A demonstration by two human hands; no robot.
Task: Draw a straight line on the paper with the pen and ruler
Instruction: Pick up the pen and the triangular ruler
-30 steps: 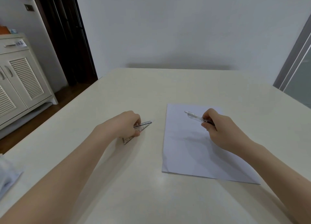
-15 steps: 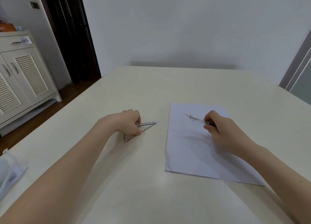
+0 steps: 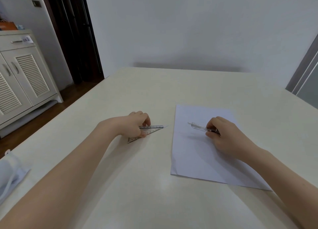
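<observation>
With the left hand (image 3: 132, 125) pinching the triangular ruler (image 3: 149, 131) beside the paper (image 3: 192, 160), slide it flat onto the sheet while the right hand (image 3: 227, 137), closed around the clear pen (image 3: 197, 127), waits

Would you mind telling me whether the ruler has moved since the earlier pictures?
Yes: the ruler, held by the left hand, has edged right, toward the paper.

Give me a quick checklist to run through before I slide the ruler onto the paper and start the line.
1. Ruler gripped by left hand: ok.
2. Ruler on the paper: not ok, it lies on the table left of the sheet.
3. Pen held in right hand: ok.
4. Pen tip out and ready to write: cannot tell.
5. Paper flat: ok, as far as visible.
6. Line already drawn: not ok, none visible.
</observation>
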